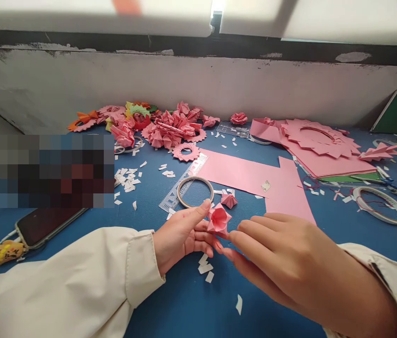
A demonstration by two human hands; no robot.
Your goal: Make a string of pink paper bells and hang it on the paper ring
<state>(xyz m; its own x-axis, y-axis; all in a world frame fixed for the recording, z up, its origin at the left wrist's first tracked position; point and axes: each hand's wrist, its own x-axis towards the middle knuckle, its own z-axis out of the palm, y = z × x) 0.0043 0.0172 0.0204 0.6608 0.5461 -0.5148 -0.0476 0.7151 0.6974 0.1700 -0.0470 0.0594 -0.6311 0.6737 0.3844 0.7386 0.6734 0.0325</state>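
A small folded pink paper flower (218,219), its cupped opening turned toward me, is held between the thumb and fingers of my left hand (187,232). From the other side my right hand (279,256) reaches in, index fingertip and thumb close together at the flower's lower edge. Whatever lies between those two fingertips is too small to make out. Just behind the flower lies another small pink folded piece (229,200). A roll of tape (195,179) rests beyond my left thumb, partly over a clear ruler (170,199).
Pink paper sheets (237,171) spread behind my hands. Folded paper flowers and rings (170,129) are heaped along the wall. A larger tape roll (381,205) lies at right, a phone (49,220) at left. White paper scraps (128,180) litter the blue table (173,300).
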